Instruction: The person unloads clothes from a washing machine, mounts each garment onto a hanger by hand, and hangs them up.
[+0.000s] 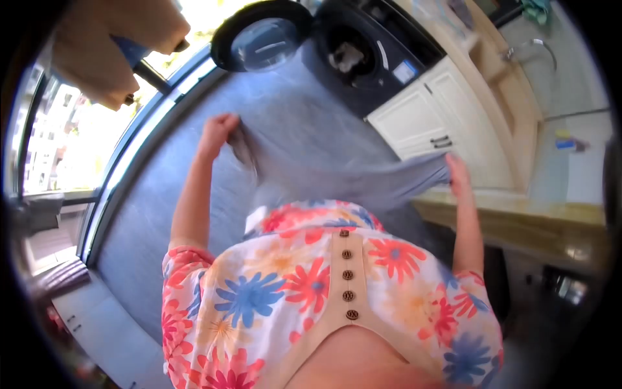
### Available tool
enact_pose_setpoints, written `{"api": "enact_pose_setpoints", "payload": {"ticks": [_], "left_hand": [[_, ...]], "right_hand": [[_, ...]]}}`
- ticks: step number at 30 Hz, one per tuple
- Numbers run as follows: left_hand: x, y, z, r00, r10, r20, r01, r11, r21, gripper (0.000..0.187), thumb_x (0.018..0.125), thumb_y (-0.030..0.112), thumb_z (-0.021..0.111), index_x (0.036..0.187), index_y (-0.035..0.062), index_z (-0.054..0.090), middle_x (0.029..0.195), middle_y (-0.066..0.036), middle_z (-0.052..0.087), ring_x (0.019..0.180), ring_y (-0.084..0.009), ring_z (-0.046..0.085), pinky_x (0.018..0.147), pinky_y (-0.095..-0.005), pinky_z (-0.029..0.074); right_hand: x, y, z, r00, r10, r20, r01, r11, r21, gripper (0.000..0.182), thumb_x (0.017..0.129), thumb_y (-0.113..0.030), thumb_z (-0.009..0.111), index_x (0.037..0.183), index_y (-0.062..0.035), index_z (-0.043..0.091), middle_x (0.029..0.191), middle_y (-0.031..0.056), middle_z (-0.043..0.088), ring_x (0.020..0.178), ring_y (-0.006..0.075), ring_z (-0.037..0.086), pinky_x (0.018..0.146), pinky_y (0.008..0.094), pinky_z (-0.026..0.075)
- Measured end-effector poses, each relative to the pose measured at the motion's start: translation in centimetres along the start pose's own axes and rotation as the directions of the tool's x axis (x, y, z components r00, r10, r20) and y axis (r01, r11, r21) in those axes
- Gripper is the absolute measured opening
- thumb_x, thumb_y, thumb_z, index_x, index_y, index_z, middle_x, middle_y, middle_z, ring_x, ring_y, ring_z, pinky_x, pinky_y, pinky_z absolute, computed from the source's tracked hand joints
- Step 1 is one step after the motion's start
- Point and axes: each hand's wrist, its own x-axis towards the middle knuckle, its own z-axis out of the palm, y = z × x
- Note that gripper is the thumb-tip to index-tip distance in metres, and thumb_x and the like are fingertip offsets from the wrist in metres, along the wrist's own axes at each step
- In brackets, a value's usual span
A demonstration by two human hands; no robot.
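Note:
A grey garment (350,181) is stretched between my two hands in front of my body, its middle smeared by motion. My left hand (222,129) is closed round one end, which hangs in folds beneath it. At the right, my right hand (458,175) grips the other end near the counter. Past the garment, a black washing machine (389,58) stands with its round door (264,39) swung open. Pale cloth (348,57) shows inside its drum.
Windows (78,129) run along the left, with clothes (116,45) hanging at the upper left. White cabinets (434,123) stand beside the machine. On the right are a counter (551,211) and a tap (531,45). A low white cabinet (110,327) is at lower left.

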Motion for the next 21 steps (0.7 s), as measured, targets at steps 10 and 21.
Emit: {"api": "enact_pose_setpoints", "payload": {"ticks": [10, 21], "left_hand": [[1.3, 18.4, -1.5, 0.927, 0.365, 0.086, -0.269, 0.807, -0.525, 0.024, 0.083, 0.018, 0.058, 0.100, 0.0011, 0.060, 0.088, -0.002, 0.058, 0.083, -0.0091, 0.051, 0.073, -0.0221, 0.041], [-8.5, 24.0, -0.9, 0.447, 0.682, 0.579, -0.482, 0.729, -0.487, 0.023, 0.069, 0.013, 0.070, 0.086, -0.0013, 0.064, 0.070, -0.006, 0.053, 0.061, -0.0106, 0.045, 0.055, -0.0213, 0.034]], "right_hand": [[0.5, -6.9, -11.4, 0.914, -0.213, -0.345, 0.213, 0.976, -0.039, 0.039, 0.090, -0.028, 0.048, 0.113, 0.0037, 0.050, 0.110, 0.0103, 0.056, 0.099, 0.0138, 0.051, 0.087, 0.0282, 0.039], [-2.1, -3.4, 9.6, 0.776, 0.219, 0.591, -0.520, 0.754, 0.402, 0.039, 0.084, -0.029, 0.054, 0.114, -0.0041, 0.051, 0.092, 0.0019, 0.059, 0.076, 0.0100, 0.054, 0.063, 0.0225, 0.044]]}}
